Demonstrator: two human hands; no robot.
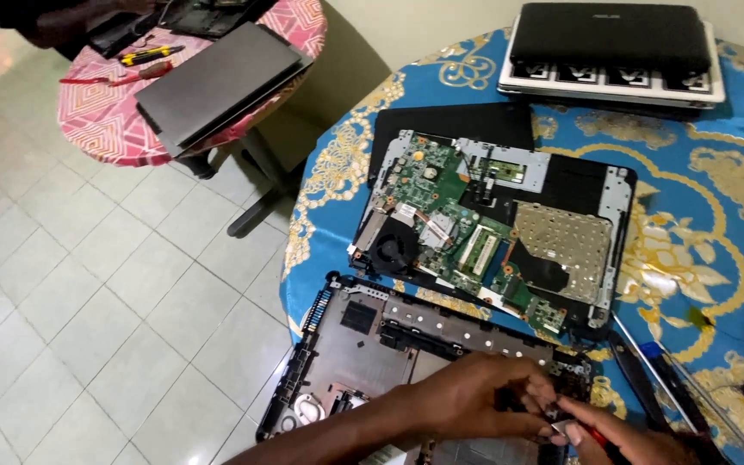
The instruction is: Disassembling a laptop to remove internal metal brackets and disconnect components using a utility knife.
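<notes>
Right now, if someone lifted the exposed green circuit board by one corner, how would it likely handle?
The circuit board looks thin and wide, so it would probably flex slightly. Its bare chips and fan suggest it is fragile. It likely feels light for its size.

Both hands low in view, close together. Left hand (475, 392) reaches in from lower left, forearm angled up-right, knuckles up, fingers curled down. Right hand (622, 435) enters from lower right, fingertips pinched and touching the left's fingertips. Right palm hidden.
</notes>
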